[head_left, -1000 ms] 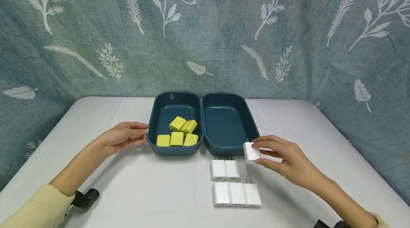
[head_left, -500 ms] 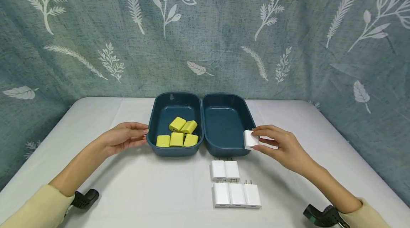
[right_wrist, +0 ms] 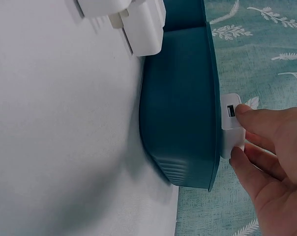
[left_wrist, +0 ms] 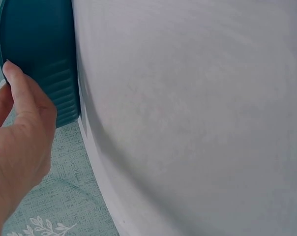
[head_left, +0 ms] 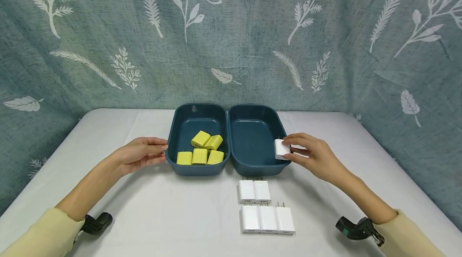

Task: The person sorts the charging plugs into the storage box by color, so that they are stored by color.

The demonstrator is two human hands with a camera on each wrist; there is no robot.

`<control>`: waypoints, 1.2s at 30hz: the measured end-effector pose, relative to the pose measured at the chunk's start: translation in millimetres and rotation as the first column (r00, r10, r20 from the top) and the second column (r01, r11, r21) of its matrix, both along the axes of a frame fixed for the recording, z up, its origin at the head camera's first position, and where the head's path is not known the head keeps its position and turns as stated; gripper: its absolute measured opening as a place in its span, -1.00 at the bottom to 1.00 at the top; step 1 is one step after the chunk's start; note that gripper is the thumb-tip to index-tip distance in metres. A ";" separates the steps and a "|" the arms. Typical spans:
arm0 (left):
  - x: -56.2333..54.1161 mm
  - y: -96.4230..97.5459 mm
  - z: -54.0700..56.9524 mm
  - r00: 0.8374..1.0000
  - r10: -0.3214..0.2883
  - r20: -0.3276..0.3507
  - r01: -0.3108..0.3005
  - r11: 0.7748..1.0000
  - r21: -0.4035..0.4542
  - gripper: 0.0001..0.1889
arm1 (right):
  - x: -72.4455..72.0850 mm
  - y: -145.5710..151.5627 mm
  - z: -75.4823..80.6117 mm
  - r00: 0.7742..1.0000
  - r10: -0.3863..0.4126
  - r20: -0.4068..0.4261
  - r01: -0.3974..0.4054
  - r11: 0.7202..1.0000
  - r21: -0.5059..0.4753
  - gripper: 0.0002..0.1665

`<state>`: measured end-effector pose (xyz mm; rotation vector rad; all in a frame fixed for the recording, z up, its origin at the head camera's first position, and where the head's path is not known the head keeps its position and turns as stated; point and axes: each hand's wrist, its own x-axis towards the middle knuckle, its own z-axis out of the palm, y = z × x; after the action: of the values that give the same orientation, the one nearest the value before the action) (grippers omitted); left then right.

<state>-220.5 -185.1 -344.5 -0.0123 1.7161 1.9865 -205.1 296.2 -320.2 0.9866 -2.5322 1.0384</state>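
In the head view my right hand (head_left: 314, 154) pinches a white USB wall charger (head_left: 281, 149) between thumb and fingers, above the right front corner of the right dark blue bin (head_left: 252, 166). The right wrist view shows the charger's USB port (right_wrist: 231, 111) just above the bin's rim. My left hand (head_left: 140, 154) touches the outer left side of the left bin (head_left: 196, 170), its fingers fairly straight. Several yellow charger blocks (head_left: 199, 156) lie in that left bin. In front of the right bin, several white chargers (head_left: 268, 219) lie in two rows, prongs pointing away from me.
The two bins stand side by side on a white-covered table (head_left: 173, 217). Behind it hangs a blue-green leaf-patterned curtain (head_left: 252, 60). A black device sits at each wrist, one near the left sleeve (head_left: 47, 233).
My right hand has lifted the white charger from in front of the right bin to above its right front corner. The left hand stays at the left bin.
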 end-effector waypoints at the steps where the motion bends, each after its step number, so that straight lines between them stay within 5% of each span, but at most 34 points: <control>1: -0.1 -0.2 0.1 1.000 0.000 0.000 0.000 1.000 0.000 -0.54 | -1.2 -0.4 0.0 1.000 -0.002 0.003 0.002 1.000 0.001 -0.61; 21: 0.0 -1.1 0.7 1.000 0.000 -0.001 0.000 1.000 0.003 -0.53 | -0.4 0.2 -2.8 1.000 -0.027 0.016 0.026 0.998 0.053 -0.54; 36: 0.3 -1.1 0.9 1.000 0.005 0.009 -0.005 1.000 -0.004 -0.50 | 39.5 -2.1 10.4 1.000 0.018 -0.017 -0.018 1.000 0.003 -0.45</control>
<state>-220.2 -186.3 -343.6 -0.0267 1.7165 1.9836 -165.6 294.2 -309.9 1.0160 -2.5159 1.0273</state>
